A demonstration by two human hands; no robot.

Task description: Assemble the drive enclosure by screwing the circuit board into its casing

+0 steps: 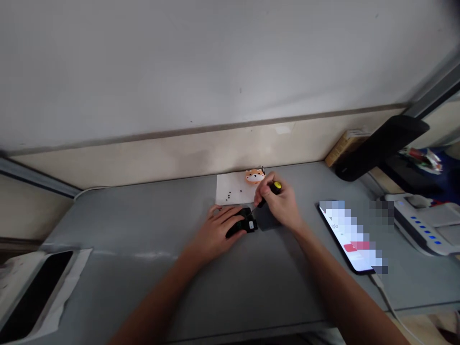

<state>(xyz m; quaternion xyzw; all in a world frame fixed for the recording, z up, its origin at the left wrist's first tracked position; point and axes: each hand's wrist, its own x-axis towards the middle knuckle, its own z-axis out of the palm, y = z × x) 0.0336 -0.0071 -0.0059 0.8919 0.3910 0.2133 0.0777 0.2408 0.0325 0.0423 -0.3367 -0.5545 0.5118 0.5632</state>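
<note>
My right hand (pixel 282 203) is closed round the dark handle of a screwdriver (pixel 276 186) with a yellow end cap. Its thin shaft slants down to the left, and the tip meets a small flat black device (pixel 250 224) with a whitish patch near one corner. I cannot make out exactly where the tip sits. Fingers of my left hand (pixel 222 226) lie over the device and grip it against the grey table, covering its left part. Partly beneath my right hand is a dark flat panel (pixel 268 218), just right of the device.
Behind my hands a white paper sheet (pixel 233 182) carries several tiny dark screws (pixel 229 196) and an orange dog-faced case (pixel 255 176). A lit phone (pixel 345 239) with a cable, a power strip (pixel 424 230) and a black cylinder (pixel 384 146) stand right. Another phone (pixel 39 292) lies left.
</note>
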